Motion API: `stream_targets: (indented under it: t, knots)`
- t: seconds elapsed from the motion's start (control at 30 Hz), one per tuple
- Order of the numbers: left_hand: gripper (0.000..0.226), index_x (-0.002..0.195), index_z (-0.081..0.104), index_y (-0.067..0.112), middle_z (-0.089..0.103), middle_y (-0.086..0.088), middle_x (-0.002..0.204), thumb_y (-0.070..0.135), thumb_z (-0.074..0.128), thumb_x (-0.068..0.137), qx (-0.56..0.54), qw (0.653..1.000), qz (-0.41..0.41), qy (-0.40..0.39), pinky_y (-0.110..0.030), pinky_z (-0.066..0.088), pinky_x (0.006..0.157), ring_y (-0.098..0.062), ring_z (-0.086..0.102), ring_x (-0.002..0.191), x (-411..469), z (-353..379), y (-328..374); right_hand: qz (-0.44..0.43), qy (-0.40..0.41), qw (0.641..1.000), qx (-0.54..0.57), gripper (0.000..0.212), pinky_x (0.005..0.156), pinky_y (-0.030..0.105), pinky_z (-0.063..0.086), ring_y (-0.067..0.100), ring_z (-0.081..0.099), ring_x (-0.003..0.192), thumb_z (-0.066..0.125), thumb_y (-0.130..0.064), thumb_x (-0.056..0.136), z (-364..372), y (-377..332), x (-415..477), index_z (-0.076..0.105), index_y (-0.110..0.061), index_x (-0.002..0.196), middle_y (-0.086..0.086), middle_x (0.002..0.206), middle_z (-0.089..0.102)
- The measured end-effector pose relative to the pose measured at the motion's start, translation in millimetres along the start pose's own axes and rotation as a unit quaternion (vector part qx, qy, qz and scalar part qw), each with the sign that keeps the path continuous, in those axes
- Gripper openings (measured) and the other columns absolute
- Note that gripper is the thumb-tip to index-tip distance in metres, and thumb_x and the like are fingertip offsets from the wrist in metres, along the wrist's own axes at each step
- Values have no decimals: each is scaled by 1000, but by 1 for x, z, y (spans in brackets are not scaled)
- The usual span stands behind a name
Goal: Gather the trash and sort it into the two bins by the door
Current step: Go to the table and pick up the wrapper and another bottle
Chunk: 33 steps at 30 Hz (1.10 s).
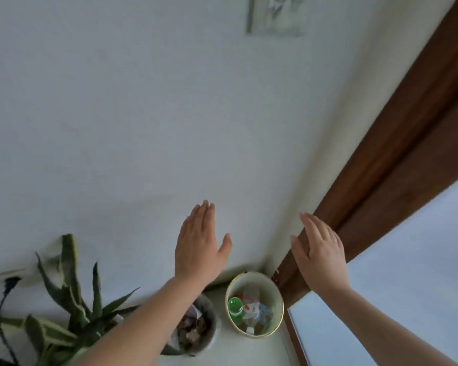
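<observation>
Two bins stand on the floor in the corner by the door. The right bin (pixel 275 291) is cream with a gold rim and holds a green bottle (pixel 235 307) and several wrappers. The left bin (pixel 214 315), grey and partly hidden by my left forearm, holds crumpled scraps. My left hand (pixel 199 243) is raised above the bins, flat, fingers together and thumb out, holding nothing. My right hand (pixel 321 250) is raised beside it, open and flat, in front of the door frame, also holding nothing.
A brown wooden door frame (pixel 397 143) runs up the right side, with a pale door panel (pixel 418 273) beyond it. A potted snake plant (pixel 72 307) stands left of the bins, with a black cable (pixel 3 313) at the far left. A framed picture (pixel 275 14) hangs high on the white wall.
</observation>
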<state>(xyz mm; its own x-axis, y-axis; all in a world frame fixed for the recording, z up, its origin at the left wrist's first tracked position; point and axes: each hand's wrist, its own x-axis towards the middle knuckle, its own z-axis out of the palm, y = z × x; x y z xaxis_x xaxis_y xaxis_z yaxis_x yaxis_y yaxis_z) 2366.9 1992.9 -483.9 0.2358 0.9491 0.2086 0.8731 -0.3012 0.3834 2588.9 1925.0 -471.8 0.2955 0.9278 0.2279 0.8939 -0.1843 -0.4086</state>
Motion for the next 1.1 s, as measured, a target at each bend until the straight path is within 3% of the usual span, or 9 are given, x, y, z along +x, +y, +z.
stream_targets:
  t: [0.33, 0.43, 0.77, 0.9, 1.03, 1.1]
  knots:
    - [80, 140, 39, 0, 41, -19, 148, 49, 30, 78, -9, 992, 107, 67, -43, 30, 112, -34, 37, 139, 21, -141, 86, 35, 123, 988, -87, 67, 118, 33, 8, 14, 19, 144, 21, -53, 88, -169, -38, -43, 27, -23, 147, -5, 154, 32]
    - [76, 142, 37, 1, 40, -17, 150, 46, 38, 81, -38, 987, 135, 83, -42, 29, 114, -32, 35, 140, 11, -170, 117, 45, 162, 979, -114, 65, 119, 35, 10, 14, 20, 144, 22, -52, 90, -217, -40, -64, 27, -23, 147, -4, 153, 34]
    - [79, 142, 38, 0, 42, -18, 148, 50, 30, 80, -56, 962, 251, 91, -41, 30, 113, -31, 38, 138, -79, -216, 192, 139, 271, 935, -184, 65, 116, 31, 4, 18, 24, 143, 26, -51, 88, -334, -43, -213, 31, -20, 146, 0, 152, 36]
    - [79, 146, 29, 4, 33, -14, 154, 49, 36, 82, -100, 956, 268, 64, -39, 24, 118, -27, 29, 143, -139, -235, 217, 192, 286, 920, -189, 66, 117, 31, 5, 19, 25, 143, 25, -52, 88, -351, -47, -294, 31, -19, 145, 1, 152, 36]
    - [83, 148, 27, 7, 31, -11, 156, 55, 25, 80, -113, 938, 324, 58, -36, 21, 117, -25, 26, 144, -193, -256, 226, 222, 303, 904, -203, 61, 114, 48, 24, 25, 36, 138, 32, -47, 89, -359, -58, -360, 39, -14, 140, 6, 145, 46]
    - [81, 147, 29, 7, 33, -11, 154, 54, 27, 80, -113, 926, 355, 61, -35, 21, 115, -25, 29, 143, -214, -268, 227, 235, 307, 896, -216, 60, 113, 50, 25, 26, 38, 137, 33, -46, 89, -362, -70, -389, 40, -13, 139, 7, 144, 47]
